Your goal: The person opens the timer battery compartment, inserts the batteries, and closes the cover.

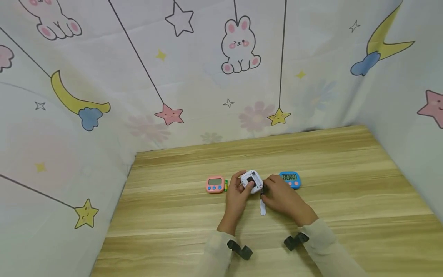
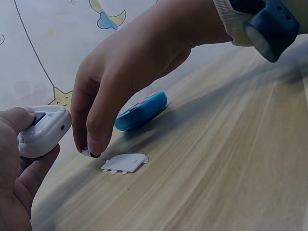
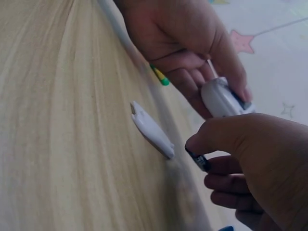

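Observation:
My left hand [image 1: 236, 197] grips a white digital timer [image 1: 255, 177] with its back up, the thumb lying over a dark patch on it. Between the thumb and fingers of my right hand [image 1: 283, 195] is a small dark battery [image 3: 197, 160], held just off the timer's side. A white battery cover [image 2: 126, 162] rests on the table below the right hand. In the head view the right fingers hide most of the battery.
A pink timer [image 1: 215, 190] with blue buttons lies left of the hands, a green and yellow battery [image 1: 226, 185] beside it. To the right is a blue timer [image 1: 294, 184] with digits showing. Patterned cloth [image 1: 204, 77] hangs behind the wooden table [image 1: 166, 231].

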A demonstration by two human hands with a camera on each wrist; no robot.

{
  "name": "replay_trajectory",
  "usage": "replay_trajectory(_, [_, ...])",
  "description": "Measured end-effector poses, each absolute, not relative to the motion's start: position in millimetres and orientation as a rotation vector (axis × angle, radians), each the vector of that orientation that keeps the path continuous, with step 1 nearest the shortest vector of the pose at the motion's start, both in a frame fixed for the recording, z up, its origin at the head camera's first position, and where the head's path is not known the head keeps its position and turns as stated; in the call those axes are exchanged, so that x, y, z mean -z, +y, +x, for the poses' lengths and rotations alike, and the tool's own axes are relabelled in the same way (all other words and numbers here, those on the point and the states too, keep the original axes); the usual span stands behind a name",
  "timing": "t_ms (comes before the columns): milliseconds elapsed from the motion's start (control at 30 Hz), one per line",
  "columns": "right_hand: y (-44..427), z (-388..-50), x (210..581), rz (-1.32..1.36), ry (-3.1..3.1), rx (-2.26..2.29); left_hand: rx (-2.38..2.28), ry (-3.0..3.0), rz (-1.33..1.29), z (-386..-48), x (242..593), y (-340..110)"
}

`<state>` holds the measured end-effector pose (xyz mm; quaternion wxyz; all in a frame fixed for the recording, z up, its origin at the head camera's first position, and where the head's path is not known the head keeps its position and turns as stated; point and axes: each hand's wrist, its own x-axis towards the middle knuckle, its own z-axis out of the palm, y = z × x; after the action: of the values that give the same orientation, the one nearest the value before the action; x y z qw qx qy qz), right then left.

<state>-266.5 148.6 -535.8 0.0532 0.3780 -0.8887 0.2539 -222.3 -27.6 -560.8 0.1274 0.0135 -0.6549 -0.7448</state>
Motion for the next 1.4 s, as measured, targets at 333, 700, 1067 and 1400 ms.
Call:
replay_trajectory(333, [155,-271,529,1.096,-2.656,-0.846,2.170,-1.952,0.076,-219,554,-29])
replay_trajectory(700, [175,-273,522,1.085,-2.584,-0.895,2.133,-2.019,0.137,-207,547,-17])
replay_trajectory(1067, [173,-264,519,1.286,-2.393,-1.029,2.077,-2.097,0.117,-205,559,-13])
replay_trajectory(1400, [168,-262,522,1.330,-2.401,-0.973,2.058,-2.141,0.143,-206,557,-15])
